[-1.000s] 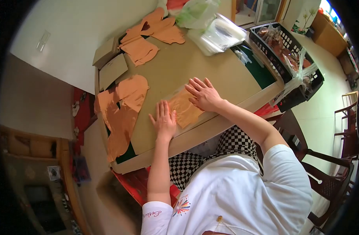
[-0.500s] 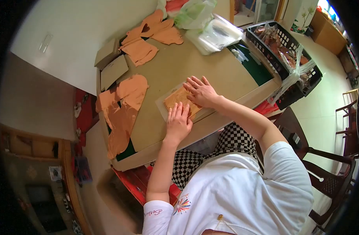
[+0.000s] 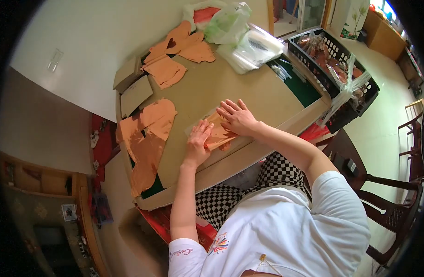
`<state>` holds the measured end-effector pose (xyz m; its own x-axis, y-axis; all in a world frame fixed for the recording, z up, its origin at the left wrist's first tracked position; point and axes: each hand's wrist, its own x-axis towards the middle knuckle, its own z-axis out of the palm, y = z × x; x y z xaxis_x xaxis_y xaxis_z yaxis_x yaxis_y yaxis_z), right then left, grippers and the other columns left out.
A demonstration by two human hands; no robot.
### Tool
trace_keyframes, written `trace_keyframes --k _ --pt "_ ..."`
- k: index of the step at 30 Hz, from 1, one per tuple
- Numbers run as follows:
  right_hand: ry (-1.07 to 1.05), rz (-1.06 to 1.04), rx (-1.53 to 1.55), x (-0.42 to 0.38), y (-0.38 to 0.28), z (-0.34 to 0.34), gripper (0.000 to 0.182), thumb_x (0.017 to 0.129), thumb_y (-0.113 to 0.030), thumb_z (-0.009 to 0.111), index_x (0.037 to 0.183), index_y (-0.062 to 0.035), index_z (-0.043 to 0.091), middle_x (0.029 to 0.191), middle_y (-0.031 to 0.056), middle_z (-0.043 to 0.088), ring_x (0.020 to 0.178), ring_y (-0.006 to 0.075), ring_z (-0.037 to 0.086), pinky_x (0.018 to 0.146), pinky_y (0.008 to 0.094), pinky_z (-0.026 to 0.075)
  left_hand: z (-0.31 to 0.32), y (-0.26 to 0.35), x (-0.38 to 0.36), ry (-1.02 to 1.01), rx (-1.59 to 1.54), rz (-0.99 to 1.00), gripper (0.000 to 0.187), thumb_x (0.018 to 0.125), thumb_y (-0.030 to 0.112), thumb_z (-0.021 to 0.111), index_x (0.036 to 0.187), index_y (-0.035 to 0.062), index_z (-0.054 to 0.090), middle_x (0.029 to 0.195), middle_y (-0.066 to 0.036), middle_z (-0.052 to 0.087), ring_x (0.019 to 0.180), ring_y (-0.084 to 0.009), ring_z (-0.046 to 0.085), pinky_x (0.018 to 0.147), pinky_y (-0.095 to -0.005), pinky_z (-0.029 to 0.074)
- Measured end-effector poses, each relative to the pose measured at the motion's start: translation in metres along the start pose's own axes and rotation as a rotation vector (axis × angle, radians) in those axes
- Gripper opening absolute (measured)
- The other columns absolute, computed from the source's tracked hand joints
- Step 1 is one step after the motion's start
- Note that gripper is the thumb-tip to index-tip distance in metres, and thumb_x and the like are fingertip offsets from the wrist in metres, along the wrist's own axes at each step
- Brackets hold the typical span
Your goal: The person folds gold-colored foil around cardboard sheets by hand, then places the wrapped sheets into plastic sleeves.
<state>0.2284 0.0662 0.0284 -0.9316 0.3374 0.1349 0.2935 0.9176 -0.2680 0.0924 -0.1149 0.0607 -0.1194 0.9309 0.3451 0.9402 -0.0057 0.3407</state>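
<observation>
A folded flat orange piece [image 3: 218,135], partly inside what looks like a clear plastic sleeve, lies near the table's front edge. My right hand [image 3: 239,119] rests on its upper right side with the fingers spread. At its left edge lies my left hand [image 3: 199,142], fingers stretched out and close together over the sleeve. Both palms face down, and neither hand grips anything. A small orange bit pokes out under the piece's lower edge. To the left, a larger thin orange piece [image 3: 152,131] is spread flat, with more orange pieces [image 3: 182,48] behind it.
Clear plastic bags [image 3: 251,48] lie at the table's back, beside thin white sticks [image 3: 281,70]. A black crate [image 3: 320,60] with bagged orange items stands to the right. Cardboard boxes [image 3: 137,96] sit at the left edge. A dark wooden chair [image 3: 387,203] is at the right.
My left hand has shifted left and up, from the top of the folded orange piece to its left edge. My right hand stays on its right side. The view has tilted slightly.
</observation>
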Motion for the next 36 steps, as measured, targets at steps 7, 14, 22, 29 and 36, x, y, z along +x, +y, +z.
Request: trace_keyframes --k 7,14,22,29,36 --pt "0.005 0.008 0.019 -0.002 -0.003 -0.005 0.058 0.095 -0.041 0.042 0.145 -0.0138 0.032 0.152 0.0106 0.027 0.142 0.0273 0.019 0.115 0.0511 0.011 0.019 -0.018 0.005 -0.039 0.028 0.042 0.047 0.08 0.006 0.063 0.127 0.0119 0.058 0.139 -0.012 0.047 0.132 -0.0303 0.04 0.111 -0.0445 0.03" --pt "0.566 0.35 1.189 -0.014 0.019 -0.021 0.044 0.085 -0.007 0.058 0.129 -0.0091 0.052 0.135 0.0138 0.047 0.125 0.0319 0.044 0.109 0.0473 0.028 0.028 -0.039 0.006 0.07 -0.589 -0.148 0.03 0.095 0.015 0.053 0.123 0.0069 0.06 0.129 -0.01 0.058 0.128 -0.0242 0.047 0.107 -0.0382 0.034" --pt "0.153 -0.373 0.222 -0.084 0.003 -0.042 0.041 0.073 -0.005 0.062 0.109 -0.0225 0.067 0.138 0.008 0.045 0.128 0.0257 0.043 0.108 0.051 0.029 0.005 -0.015 0.013 0.073 -0.734 -0.433 0.03 0.099 0.018 0.048 0.124 0.0053 0.059 0.129 -0.008 0.058 0.126 -0.021 0.049 0.102 -0.0326 0.038" --pt "-0.019 -0.441 0.173 -0.058 -0.01 -0.036 0.049 0.073 -0.005 0.06 0.118 -0.0245 0.065 0.147 0.0066 0.036 0.137 0.024 0.03 0.113 0.0545 0.02 -0.004 -0.009 0.014 0.012 -0.551 -0.376 0.033 0.101 0.022 0.043 0.125 0.0079 0.059 0.131 -0.013 0.055 0.128 -0.0219 0.047 0.102 -0.0304 0.037" --pt "-0.092 -0.438 0.189 -0.063 -0.013 -0.054 0.053 0.07 -0.005 0.064 0.118 -0.0268 0.065 0.148 0.0048 0.034 0.139 0.0226 0.028 0.113 0.0565 0.018 0.008 -0.023 0.011 0.068 -0.601 -0.395 0.036 0.099 0.028 0.046 0.126 0.0059 0.057 0.123 -0.015 0.06 0.119 -0.0251 0.055 0.095 -0.0305 0.042"
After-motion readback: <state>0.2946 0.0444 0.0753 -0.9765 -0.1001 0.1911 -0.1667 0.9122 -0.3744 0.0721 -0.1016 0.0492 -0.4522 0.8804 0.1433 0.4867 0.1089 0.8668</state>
